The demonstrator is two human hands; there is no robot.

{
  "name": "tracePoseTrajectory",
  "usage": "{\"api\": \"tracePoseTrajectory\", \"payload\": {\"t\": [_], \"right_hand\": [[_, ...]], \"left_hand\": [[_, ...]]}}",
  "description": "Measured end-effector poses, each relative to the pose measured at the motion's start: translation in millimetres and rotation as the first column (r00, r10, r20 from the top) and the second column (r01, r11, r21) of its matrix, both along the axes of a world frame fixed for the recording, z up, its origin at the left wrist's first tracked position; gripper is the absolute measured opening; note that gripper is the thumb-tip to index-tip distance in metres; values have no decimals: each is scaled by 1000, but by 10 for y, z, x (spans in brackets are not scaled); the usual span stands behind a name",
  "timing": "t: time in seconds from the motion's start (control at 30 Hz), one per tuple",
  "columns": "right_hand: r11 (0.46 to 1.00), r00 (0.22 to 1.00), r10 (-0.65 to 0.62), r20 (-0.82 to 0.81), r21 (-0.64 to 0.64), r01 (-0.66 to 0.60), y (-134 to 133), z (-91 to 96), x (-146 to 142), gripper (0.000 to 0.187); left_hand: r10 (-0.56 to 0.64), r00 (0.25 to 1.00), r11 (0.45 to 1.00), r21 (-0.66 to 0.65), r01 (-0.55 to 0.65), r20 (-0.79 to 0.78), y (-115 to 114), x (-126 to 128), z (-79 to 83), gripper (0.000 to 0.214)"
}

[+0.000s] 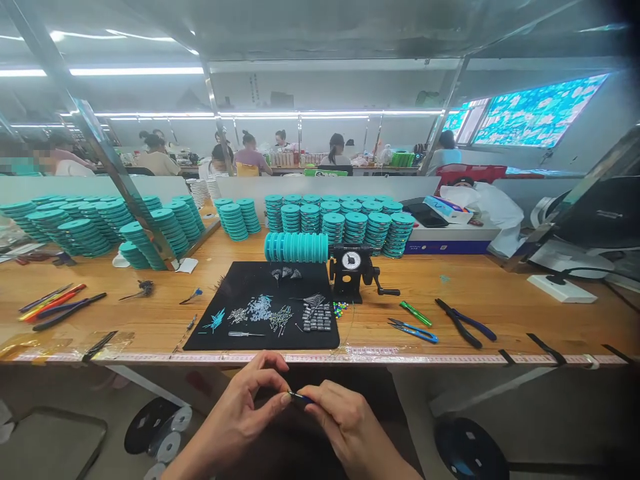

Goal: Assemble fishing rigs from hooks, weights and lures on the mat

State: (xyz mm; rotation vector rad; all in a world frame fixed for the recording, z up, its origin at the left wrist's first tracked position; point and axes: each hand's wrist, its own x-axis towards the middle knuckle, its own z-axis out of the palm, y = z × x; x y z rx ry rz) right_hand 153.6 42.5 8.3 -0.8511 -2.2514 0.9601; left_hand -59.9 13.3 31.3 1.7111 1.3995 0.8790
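My left hand [240, 413] and my right hand [345, 427] are held together below the table's front edge. Their fingertips pinch a small blue-and-black piece [299, 398], too small to identify. Beyond them lies a black mat [260, 280] with sorted small metal parts, teal bristle-like bits and dark pieces [317, 316] on it. A black hand-crank winder [351, 268] stands at the mat's far right corner, holding a row of teal spools [296, 247]. Neither hand touches the mat or the wooden workbench [130, 313].
Blue-handled pliers [465, 323], scissors [413, 330] and a green tube [415, 313] lie right of the mat. Colored tools [60, 308] lie at left. Stacks of teal spools [350, 227] line the bench's back. Co-workers [250, 155] sit beyond a partition. Round black stool seats [470, 450] stand below.
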Motion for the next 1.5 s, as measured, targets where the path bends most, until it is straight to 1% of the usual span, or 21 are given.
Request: {"api": "tracePoseTrajectory", "payload": {"t": [0.23,0.37,0.43,0.53,0.63,0.67,0.73,0.8,0.83,0.87,0.93,0.97,1.07,1.13,1.2,1.3,1.4,1.43,1.5], "right_hand": [[999,1000,9,9,-40,-9,-32,38,15,29],[995,999,6,-49,-95,-11,-16,30,9,27],[992,996,-18,-86,-129,7,-16,13,5,26],[982,986,-75,-151,-185,47,-34,-35,1,25],[967,967,-152,-205,-233,103,-56,-133,0,27],[961,962,-179,-206,-245,127,-62,-176,4,26],[954,957,-223,-183,-243,176,-71,-262,17,25],[957,961,-233,-151,-211,199,-80,-323,35,25],[961,964,-227,-140,-193,198,-85,-339,41,24],[965,966,-218,-135,-178,193,-90,-343,44,21],[972,972,-194,-137,-162,171,-101,-325,40,18],[975,973,-181,-141,-158,158,-106,-307,34,18],[978,973,-148,-174,-169,119,-122,-243,24,20],[972,970,-140,-201,-216,95,-134,-206,33,20],[950,963,-131,-234,-307,55,-148,-184,50,22],[880,944,-123,-307,-474,-40,-169,-184,62,25],[780,909,-152,-387,-613,-130,-187,-218,38,32],[741,898,-168,-407,-653,-158,-192,-230,27,35],[661,876,-199,-440,-720,-211,-201,-252,9,39]], "left_hand": [[26,999,999,35,-25,-40,-18,43,-4,19],[71,997,997,34,-70,-37,-26,80,-32,21],[85,996,996,34,-85,8,-26,102,-63,23],[89,989,994,55,-96,117,-14,133,-137,26],[116,975,990,56,-128,188,12,158,-226,28],[126,975,989,54,-138,184,19,165,-251,29],[149,981,985,67,-158,128,24,180,-287,26],[160,986,982,96,-164,44,11,202,-302,13],[162,987,981,109,-163,22,-1,219,-305,9],[164,986,979,115,-166,24,-14,241,-308,20],[158,984,981,103,-165,76,-38,300,-316,41],[150,982,983,88,-161,115,-48,334,-319,46],[108,973,993,29,-116,206,-68,421,-319,45],[113,968,993,-2,-116,222,-83,449,-309,39],[132,963,991,-14,-133,235,-104,453,-304,34],[138,922,990,-30,-136,363,-135,444,-326,31],[144,853,989,-83,-119,501,-150,444,-359,32],[143,842,990,-93,-111,519,-152,445,-364,32],[127,845,991,-91,-94,519,-156,444,-362,33]]}}
